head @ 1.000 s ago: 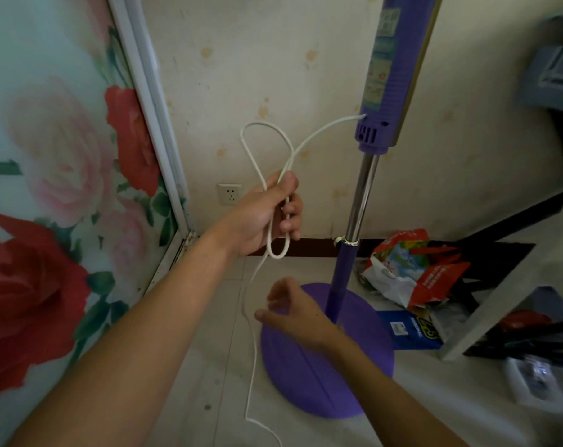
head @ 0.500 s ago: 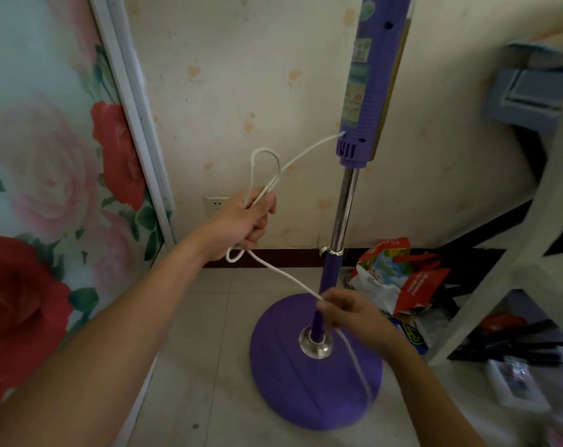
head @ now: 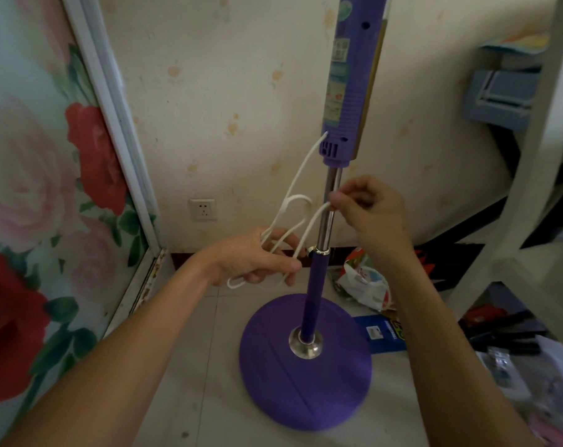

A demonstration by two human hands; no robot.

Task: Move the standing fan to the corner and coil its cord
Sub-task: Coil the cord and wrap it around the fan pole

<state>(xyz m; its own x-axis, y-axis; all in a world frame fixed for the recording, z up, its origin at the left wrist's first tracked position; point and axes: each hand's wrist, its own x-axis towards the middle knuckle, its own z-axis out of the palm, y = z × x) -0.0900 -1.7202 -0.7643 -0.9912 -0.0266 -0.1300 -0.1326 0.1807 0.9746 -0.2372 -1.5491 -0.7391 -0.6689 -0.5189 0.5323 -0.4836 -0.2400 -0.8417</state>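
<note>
The purple standing fan (head: 350, 91) stands on its round purple base (head: 306, 375) near the room corner, with a chrome pole between housing and base. Its white cord (head: 301, 175) leaves the bottom of the housing and runs down to my left hand (head: 257, 258), which grips a bundle of cord loops just left of the pole. My right hand (head: 369, 208) pinches a strand of the same cord beside the chrome pole, higher than the left hand. The fan head is out of view.
A white wall socket (head: 203, 209) sits low on the wall behind. A floral sliding door (head: 48, 188) with a white frame fills the left. Red-and-white bags (head: 367, 285), a blue packet and clutter lie right of the base, beside a white frame (head: 531, 188).
My right hand has risen from near the base to the chrome pole, bringing the cord up. My left hand has dropped lower and holds more loops.
</note>
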